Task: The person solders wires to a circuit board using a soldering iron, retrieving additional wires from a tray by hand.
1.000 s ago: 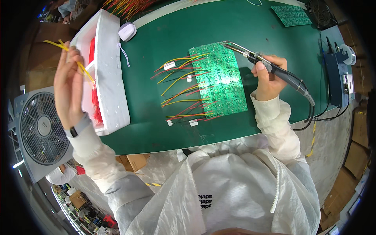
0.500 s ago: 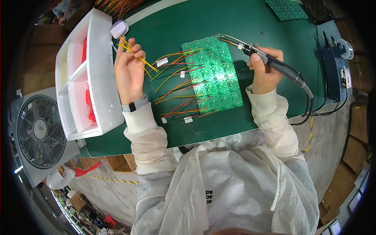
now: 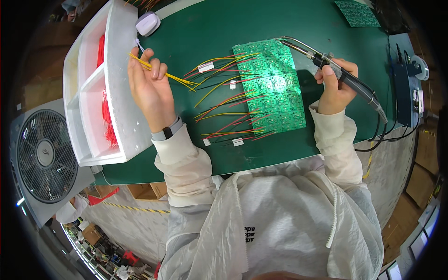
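Observation:
My left hand (image 3: 153, 93) is closed around a small bundle of yellow wires (image 3: 172, 77), whose ends reach toward the board. In my right hand (image 3: 337, 88) is a soldering iron (image 3: 352, 83) with a thin metal tube along its shaft. Its tip hovers at or just above the far edge of a green circuit board panel (image 3: 275, 93); contact cannot be made out. Red, yellow and black wires (image 3: 224, 114) run from the panel's left side onto the green mat, some ending in white connectors (image 3: 206, 67).
At left stands a white foam box (image 3: 128, 93) with red wires (image 3: 107, 116) in its compartments, beside a fan (image 3: 46, 156). A pale lilac case (image 3: 148, 23) lies behind my left hand. Another green panel (image 3: 357, 14) and a blue soldering station (image 3: 406, 88) are at right.
The whole view has shifted, putting the board and right hand farther right. In my left hand the yellow wires are gathered from a loose spread into a tighter bundle.

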The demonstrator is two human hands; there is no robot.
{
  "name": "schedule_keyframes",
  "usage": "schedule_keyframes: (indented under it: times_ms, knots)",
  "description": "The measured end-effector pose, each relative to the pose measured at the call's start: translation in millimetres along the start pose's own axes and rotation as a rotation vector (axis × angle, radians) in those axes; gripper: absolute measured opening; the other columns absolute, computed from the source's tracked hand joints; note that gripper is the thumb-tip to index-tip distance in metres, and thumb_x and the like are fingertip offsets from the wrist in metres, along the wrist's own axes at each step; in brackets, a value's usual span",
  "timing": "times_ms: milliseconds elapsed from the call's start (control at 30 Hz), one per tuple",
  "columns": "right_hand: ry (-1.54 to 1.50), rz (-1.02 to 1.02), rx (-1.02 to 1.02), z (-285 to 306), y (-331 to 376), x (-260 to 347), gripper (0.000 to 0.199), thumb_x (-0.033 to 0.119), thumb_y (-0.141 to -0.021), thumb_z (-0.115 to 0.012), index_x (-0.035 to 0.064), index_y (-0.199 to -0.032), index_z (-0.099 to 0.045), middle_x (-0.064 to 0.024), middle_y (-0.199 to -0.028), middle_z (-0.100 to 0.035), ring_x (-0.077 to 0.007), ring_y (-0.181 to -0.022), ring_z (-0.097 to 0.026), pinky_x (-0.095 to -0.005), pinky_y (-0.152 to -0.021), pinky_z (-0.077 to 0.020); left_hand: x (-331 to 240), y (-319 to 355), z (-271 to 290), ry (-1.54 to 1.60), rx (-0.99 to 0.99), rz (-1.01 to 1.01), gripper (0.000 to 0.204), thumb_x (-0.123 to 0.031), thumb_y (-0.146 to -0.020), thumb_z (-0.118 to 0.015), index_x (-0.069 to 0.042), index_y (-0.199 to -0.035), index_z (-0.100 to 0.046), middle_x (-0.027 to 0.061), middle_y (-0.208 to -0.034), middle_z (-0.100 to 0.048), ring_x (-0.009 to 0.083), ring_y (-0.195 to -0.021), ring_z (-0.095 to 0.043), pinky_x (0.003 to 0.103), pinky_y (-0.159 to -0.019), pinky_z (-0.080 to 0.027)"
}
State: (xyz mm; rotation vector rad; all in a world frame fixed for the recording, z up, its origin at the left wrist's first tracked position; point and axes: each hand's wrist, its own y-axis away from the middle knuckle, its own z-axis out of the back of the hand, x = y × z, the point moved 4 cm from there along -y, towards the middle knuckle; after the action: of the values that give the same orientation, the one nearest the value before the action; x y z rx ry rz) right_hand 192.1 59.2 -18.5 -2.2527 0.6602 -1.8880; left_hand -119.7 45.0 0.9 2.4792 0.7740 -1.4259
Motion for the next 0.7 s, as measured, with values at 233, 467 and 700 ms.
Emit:
schedule_keyframes:
  times_ms: [233,467,700]
  knots:
    - [0.01,-0.009,0.003,0,0,-1,0.022,0.001,-0.071,-0.06,-0.0008,-0.087,-0.045,-0.0088,-0.074,-0.053,-0.0103,-0.058,-0.05,-0.0203,-0.053,-0.0421,-11,8,-8,-0.137,-0.033,-0.05,0.019,-0.016,-0.087,-0.039,0.001,-0.097,-0.04,0.0102,-0.077,-0.053,0.0029,-0.044,-0.022,0.017,-0.043,-0.021]
    - [-0.001,0.013,-0.021,0,-1,1,0.021,0.0,-0.071,-0.059,-0.0007,-0.086,-0.045,-0.0091,-0.073,-0.054,-0.01,-0.056,-0.05,-0.0194,-0.051,-0.0414,-10,20,-34,-0.272,0.081,-0.109,0.015,-0.014,-0.084,-0.045,0.0,-0.089,-0.047,0.0067,-0.076,-0.054,0.0023,-0.047,-0.024,0.017,-0.044,-0.022]
    - [-0.034,0.059,0.025,8,6,4,0.023,0.001,-0.07,-0.062,-0.0013,-0.087,-0.045,-0.0086,-0.073,-0.053,-0.01,-0.057,-0.051,-0.0193,-0.051,-0.0424,18,52,-71,-0.753,0.337,-0.162,0.008,-0.009,-0.079,-0.055,-0.002,-0.081,-0.053,-0.001,-0.072,-0.053,0.0012,-0.052,-0.031,0.015,-0.046,-0.026]
